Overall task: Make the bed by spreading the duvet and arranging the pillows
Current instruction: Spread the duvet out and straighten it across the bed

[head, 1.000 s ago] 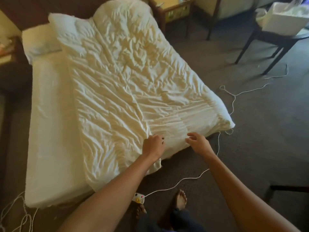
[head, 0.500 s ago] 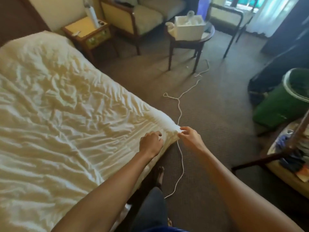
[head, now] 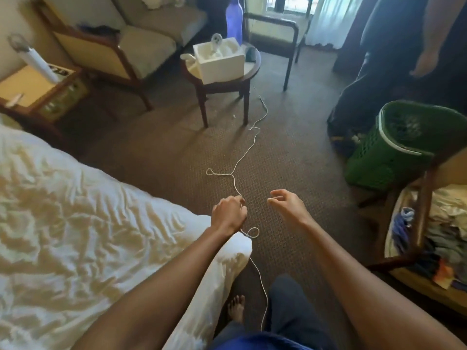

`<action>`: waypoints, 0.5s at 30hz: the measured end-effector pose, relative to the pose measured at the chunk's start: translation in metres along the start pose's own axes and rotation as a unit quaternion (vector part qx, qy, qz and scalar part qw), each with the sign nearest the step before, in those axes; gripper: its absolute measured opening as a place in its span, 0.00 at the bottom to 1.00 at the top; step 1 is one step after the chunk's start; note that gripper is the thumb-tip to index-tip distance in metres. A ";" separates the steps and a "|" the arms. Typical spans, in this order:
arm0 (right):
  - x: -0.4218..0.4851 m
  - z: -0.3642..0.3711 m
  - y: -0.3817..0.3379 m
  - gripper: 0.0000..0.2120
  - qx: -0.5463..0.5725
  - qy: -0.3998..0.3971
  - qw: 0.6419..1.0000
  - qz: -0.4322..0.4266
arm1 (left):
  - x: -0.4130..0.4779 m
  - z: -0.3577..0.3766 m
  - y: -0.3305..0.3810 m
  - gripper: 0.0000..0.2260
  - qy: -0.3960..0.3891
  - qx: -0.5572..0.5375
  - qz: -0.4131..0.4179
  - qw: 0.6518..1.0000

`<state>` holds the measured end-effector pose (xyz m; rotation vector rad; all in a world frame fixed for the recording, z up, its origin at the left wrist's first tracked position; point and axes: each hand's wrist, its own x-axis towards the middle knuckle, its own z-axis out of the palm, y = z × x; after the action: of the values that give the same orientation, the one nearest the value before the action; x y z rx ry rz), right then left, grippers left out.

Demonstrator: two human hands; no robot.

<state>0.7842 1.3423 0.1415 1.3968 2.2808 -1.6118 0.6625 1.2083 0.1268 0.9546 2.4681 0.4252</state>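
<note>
The duvet [head: 75,236] lies rumpled on the bed, its corner beside the white cord [head: 236,185] on the floor; left hand [head: 228,215] clenched, round what I cannot tell; right hand [head: 285,205] slack, empty; a bare foot [head: 236,309] could snag that cord.

Saw a brown carpet [head: 303,173] crossed by a thin white cord [head: 231,174] that led out from under a round wooden side table [head: 252,72]. On that table, noted a white foam box [head: 219,64] with a blue bottle [head: 234,20] behind it. Beyond, found cushioned wooden armchairs [head: 131,44]; at far left, a yellow-topped bedside table [head: 27,82]. To the right, spotted a green plastic basket [head: 379,160], a heap of clothes [head: 444,223] near it, and another person [head: 384,41] standing at the top corner.
</note>
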 end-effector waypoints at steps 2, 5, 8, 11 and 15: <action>0.038 -0.014 -0.009 0.16 0.001 0.000 1.000 0.003 | 0.041 -0.004 0.006 0.12 -0.001 0.003 -0.001 1.000; 0.101 -0.037 -0.025 0.16 -0.013 -0.011 1.000 0.000 | 0.105 -0.011 0.019 0.12 -0.003 0.000 -0.021 1.000; 0.166 -0.064 -0.050 0.17 -0.038 -0.026 0.999 -0.014 | 0.169 -0.021 0.036 0.12 0.011 -0.024 -0.046 0.999; 0.226 -0.088 -0.089 0.16 -0.084 -0.056 0.994 -0.034 | 0.225 -0.037 0.055 0.12 0.025 -0.059 -0.087 0.994; 0.290 -0.098 -0.140 0.16 -0.126 -0.073 0.987 -0.063 | 0.277 -0.057 0.059 0.12 0.060 -0.087 -0.121 0.987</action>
<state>0.5616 1.5946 0.1534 1.0634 2.4252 -1.3441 0.4843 1.4350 0.1166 0.5670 2.5634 0.6185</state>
